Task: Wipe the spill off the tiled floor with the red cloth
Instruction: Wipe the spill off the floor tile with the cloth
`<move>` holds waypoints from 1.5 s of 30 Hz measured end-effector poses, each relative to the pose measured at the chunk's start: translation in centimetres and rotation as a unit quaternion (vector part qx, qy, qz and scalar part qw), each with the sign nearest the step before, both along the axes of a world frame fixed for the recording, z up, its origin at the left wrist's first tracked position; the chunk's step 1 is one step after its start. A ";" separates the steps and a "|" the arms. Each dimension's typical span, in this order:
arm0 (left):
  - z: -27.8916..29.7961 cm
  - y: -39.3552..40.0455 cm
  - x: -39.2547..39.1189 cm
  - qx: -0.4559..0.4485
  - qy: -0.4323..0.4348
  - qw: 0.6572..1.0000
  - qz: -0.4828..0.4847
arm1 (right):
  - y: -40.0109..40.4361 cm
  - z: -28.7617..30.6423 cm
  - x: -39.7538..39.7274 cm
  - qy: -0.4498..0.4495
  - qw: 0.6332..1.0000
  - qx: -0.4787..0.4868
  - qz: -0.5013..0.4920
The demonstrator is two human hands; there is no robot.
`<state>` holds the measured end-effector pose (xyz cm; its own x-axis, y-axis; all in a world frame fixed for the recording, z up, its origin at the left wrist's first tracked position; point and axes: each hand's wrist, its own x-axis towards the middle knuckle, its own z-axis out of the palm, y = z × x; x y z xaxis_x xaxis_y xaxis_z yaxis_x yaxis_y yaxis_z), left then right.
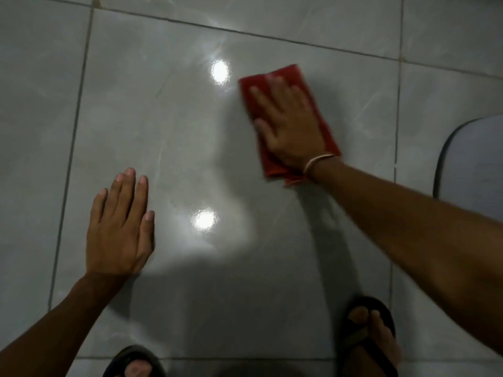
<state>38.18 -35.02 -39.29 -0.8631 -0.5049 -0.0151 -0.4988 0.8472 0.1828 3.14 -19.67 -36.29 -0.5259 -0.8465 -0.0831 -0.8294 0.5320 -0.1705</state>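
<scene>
A folded red cloth (325, 123) lies flat on the glossy grey tiled floor (177, 131), right of centre. My right hand (285, 123) presses down on it, palm flat and fingers spread, with a bangle at the wrist. My left hand (119, 227) rests flat on the tile at the lower left, fingers extended, holding nothing. Faint small specks (174, 204) show on the tile between the hands; I cannot make out a distinct puddle. The cloth and right hand look slightly blurred.
Two bright light reflections (220, 72) (204, 219) glare off the tile. A grey mat with a dark rim (473, 159) lies at the right edge. My sandalled feet (367, 338) (134, 363) stand at the bottom. Grout lines (70, 159) cross the floor.
</scene>
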 end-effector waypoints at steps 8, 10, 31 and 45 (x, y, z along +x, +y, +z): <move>0.1 0.2 0.0 -0.016 -0.014 1.000 0.001 | 11.1 -1.6 14.8 0.005 0.998 0.010 0.059; 0.1 0.1 0.1 -0.009 -0.012 1.000 0.004 | 6.5 -1.7 17.8 -0.023 0.974 -0.013 0.224; 0.2 0.3 0.2 -0.003 -0.029 1.000 0.005 | 0.8 -1.5 9.6 0.012 0.996 -0.052 0.067; 24.9 11.5 -11.5 0.160 -0.135 0.974 -0.083 | 13.6 24.9 9.8 -0.359 0.855 -0.176 -0.330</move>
<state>26.72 -23.49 -14.42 -0.8754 -0.2903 -0.3866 -0.4256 0.8421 0.3312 12.93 -6.04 -11.43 -0.8192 -0.4234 -0.3869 0.0180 0.6552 -0.7552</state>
